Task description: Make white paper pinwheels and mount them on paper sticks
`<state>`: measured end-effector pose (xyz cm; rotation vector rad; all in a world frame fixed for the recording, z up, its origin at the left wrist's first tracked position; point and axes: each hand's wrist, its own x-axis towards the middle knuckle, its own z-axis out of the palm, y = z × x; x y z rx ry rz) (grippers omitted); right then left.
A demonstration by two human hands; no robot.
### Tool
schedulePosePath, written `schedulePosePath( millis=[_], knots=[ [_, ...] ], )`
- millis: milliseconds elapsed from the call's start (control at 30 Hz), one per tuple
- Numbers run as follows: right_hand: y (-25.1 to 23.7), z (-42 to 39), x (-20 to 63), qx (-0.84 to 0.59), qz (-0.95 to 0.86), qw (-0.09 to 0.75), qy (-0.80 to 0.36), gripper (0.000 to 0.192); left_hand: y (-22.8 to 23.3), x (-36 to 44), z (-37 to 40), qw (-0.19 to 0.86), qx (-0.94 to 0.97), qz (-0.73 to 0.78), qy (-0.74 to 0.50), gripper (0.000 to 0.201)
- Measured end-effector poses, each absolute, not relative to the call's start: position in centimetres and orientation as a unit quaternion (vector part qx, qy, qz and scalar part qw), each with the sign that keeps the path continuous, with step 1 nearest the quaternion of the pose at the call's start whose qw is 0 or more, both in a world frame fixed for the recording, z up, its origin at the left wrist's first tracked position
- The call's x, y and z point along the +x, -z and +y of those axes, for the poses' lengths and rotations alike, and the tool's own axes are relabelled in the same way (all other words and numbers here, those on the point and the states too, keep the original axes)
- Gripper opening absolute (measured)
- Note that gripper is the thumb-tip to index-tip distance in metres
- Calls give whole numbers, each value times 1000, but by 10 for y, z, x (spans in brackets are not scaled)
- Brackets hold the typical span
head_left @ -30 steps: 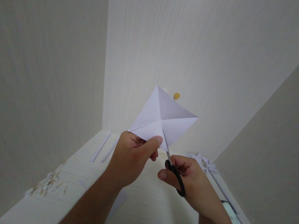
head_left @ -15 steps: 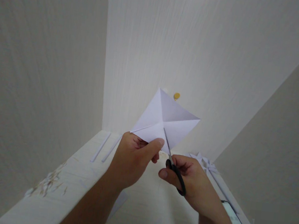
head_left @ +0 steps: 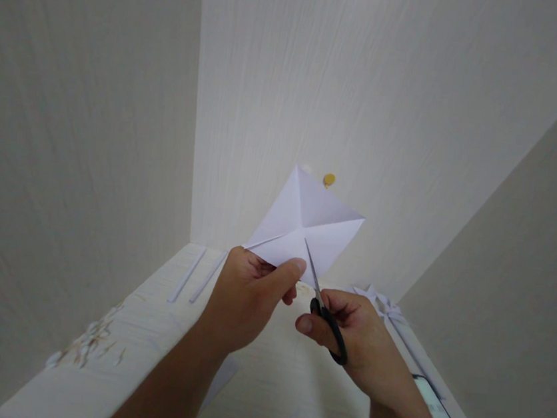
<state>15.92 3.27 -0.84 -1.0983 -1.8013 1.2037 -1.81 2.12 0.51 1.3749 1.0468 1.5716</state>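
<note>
Head view: white paper square (head_left: 330, 235), creased, held up above the table (head_left: 269, 382); near edge gripped by the left hand (head_left: 244, 299), thumb on top, fingers beneath. Black-handled scissors (head_left: 334, 333), fingers of the right hand (head_left: 353, 328) curled about the handles, blade over the paper. Leftward, two paper strips (head_left: 187, 275); rightward, phone (head_left: 441, 412).

A cream, wood-grained tabletop (head_left: 278, 390) carried 2 slim white paper strips (head_left: 186, 275) near its far left corner, white and brown scraps (head_left: 89, 342) along its left edge, a partly hidden white sheet (head_left: 221, 378) nearer its middle, a folded white paper shape (head_left: 379, 301) by its far right corner and a lit, dark-rimmed phone (head_left: 441, 410) along its right edge.
</note>
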Motion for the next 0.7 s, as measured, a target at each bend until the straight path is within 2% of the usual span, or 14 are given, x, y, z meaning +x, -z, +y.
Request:
schedulePosePath(
  millis=[333, 700],
  knots=[
    [10, 33, 159, -416, -692, 348, -476, 56, -8, -17, 23, 394, 539, 392, -633, 32],
    [11, 34, 174, -450, -726, 246, -459, 47, -6, -28, 29, 336, 504, 407, -684, 35]
  ],
)
